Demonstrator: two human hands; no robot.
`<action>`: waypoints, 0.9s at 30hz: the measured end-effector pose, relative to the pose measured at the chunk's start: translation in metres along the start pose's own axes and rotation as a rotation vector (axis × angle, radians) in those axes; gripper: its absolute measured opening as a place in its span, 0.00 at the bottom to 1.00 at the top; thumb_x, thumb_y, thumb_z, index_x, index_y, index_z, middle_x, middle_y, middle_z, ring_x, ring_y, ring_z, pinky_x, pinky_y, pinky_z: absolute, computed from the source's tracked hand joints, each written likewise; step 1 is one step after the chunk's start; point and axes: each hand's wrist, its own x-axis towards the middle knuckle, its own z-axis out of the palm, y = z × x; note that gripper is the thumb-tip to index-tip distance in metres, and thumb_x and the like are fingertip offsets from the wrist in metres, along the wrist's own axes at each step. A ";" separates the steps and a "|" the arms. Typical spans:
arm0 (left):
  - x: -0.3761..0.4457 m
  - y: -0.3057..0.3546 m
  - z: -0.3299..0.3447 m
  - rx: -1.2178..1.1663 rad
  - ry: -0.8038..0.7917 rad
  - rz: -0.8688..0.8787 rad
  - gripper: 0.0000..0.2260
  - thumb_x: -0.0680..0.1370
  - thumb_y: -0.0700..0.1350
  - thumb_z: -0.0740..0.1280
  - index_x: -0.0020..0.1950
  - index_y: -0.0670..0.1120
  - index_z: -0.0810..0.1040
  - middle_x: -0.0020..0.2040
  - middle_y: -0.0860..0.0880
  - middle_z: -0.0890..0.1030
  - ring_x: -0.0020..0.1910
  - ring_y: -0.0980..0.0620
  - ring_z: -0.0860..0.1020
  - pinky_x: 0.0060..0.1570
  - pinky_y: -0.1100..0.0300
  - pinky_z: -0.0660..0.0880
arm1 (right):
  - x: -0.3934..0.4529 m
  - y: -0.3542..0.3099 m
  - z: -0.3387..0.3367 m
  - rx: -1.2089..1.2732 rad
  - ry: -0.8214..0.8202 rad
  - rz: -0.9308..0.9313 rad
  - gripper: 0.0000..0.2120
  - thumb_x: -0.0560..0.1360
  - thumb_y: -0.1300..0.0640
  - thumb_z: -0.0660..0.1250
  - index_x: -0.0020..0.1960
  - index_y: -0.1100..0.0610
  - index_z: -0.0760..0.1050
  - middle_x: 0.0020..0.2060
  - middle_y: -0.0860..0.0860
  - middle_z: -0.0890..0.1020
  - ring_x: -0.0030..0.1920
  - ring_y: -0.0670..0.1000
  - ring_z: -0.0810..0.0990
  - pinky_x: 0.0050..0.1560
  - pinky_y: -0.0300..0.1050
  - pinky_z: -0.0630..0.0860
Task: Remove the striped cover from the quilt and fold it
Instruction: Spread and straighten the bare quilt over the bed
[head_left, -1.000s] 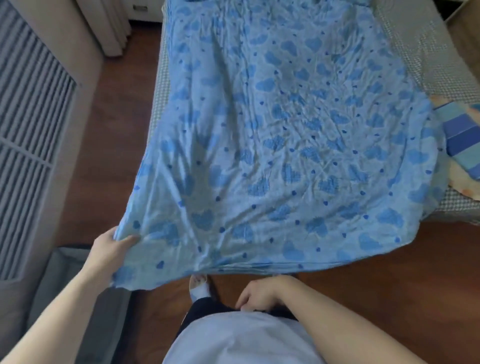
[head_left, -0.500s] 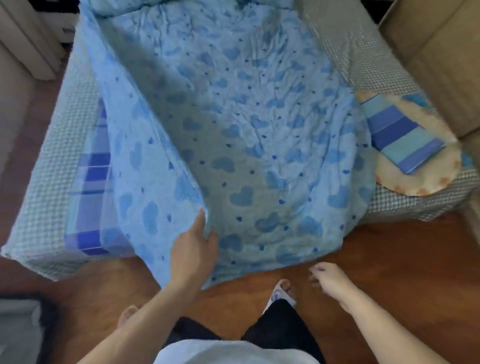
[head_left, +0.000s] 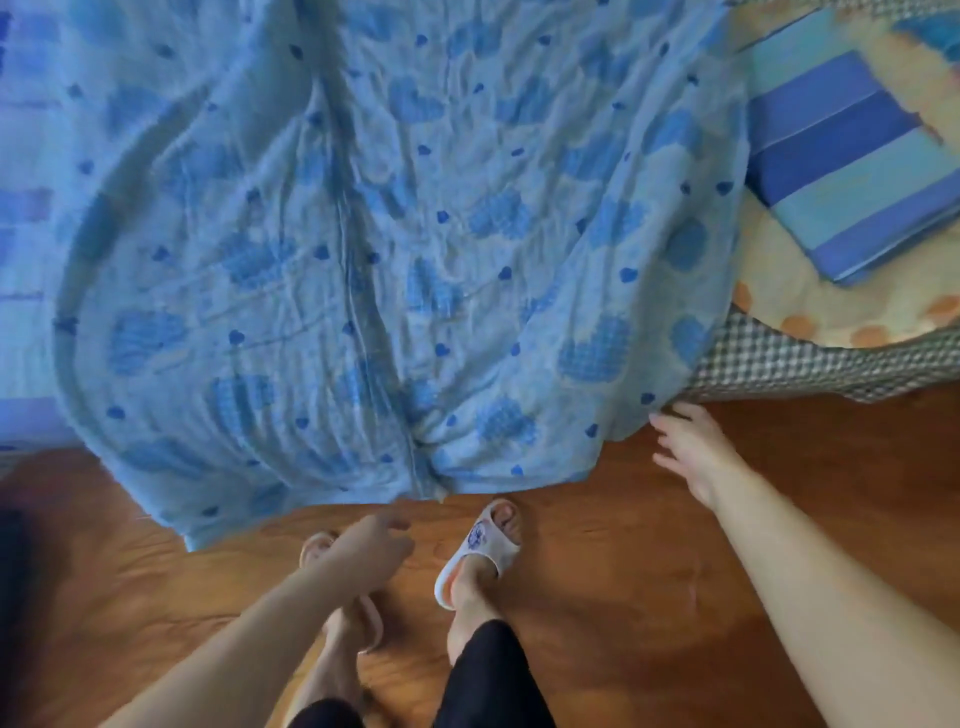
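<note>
Blue heart-print quilt (head_left: 395, 249) lies spread over the bed, its lower edge drooping past the checked mattress (head_left: 810, 364) onto the wooden floor (head_left: 649, 597). Its hem bunches at the middle just above the left hand (head_left: 371, 543), whose loose fingers grasp nothing. Beside the quilt's right corner the right hand (head_left: 693, 454) spreads its fingers, also unladen. On the bed's right side sits the folded striped cover (head_left: 841, 161).
</note>
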 end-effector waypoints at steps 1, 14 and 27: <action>0.000 -0.005 -0.006 -0.052 0.014 -0.023 0.14 0.76 0.46 0.68 0.62 0.50 0.80 0.39 0.51 0.81 0.38 0.52 0.78 0.37 0.61 0.72 | 0.013 -0.011 0.005 0.079 0.000 -0.014 0.21 0.77 0.55 0.70 0.68 0.49 0.69 0.58 0.46 0.77 0.53 0.46 0.77 0.57 0.50 0.74; -0.019 0.029 -0.047 0.112 0.166 0.089 0.18 0.80 0.45 0.64 0.71 0.50 0.73 0.61 0.45 0.79 0.53 0.43 0.80 0.54 0.53 0.74 | -0.015 -0.040 -0.192 -0.801 0.688 -0.084 0.16 0.72 0.49 0.69 0.56 0.55 0.77 0.53 0.62 0.81 0.54 0.65 0.80 0.52 0.55 0.77; -0.074 0.086 -0.134 -0.911 -0.255 0.316 0.14 0.81 0.54 0.66 0.59 0.46 0.82 0.52 0.46 0.85 0.48 0.48 0.83 0.48 0.54 0.78 | -0.195 -0.052 0.080 -0.743 0.209 -0.840 0.08 0.69 0.55 0.67 0.42 0.51 0.68 0.34 0.49 0.77 0.38 0.59 0.80 0.32 0.43 0.67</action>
